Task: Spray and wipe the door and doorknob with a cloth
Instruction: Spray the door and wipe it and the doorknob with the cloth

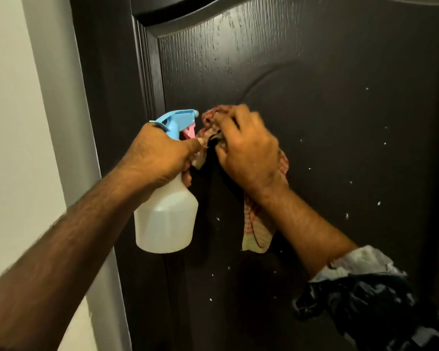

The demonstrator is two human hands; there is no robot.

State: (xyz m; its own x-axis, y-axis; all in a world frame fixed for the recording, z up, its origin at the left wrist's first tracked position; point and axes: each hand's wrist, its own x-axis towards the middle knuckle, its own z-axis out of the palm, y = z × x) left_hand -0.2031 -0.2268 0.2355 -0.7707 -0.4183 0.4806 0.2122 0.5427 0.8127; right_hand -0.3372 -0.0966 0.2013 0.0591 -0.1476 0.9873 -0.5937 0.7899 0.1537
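A dark brown panelled door (327, 102) fills most of the view, dotted with white droplets on its lower right. My left hand (160, 153) grips the neck of a white spray bottle (166, 219) with a blue head and pink trigger, its nozzle close to the door. My right hand (249, 148) holds a bunched red-and-cream striped cloth (257, 229) against the door panel, one end hanging below my wrist. A corner of the cloth also reaches my left fingertips. The doorknob is not visible.
A grey door frame (69, 122) runs down the left side, with a pale wall (10, 122) beyond it. My right forearm ends in a rolled-up dark patterned sleeve (360, 295) at the lower right.
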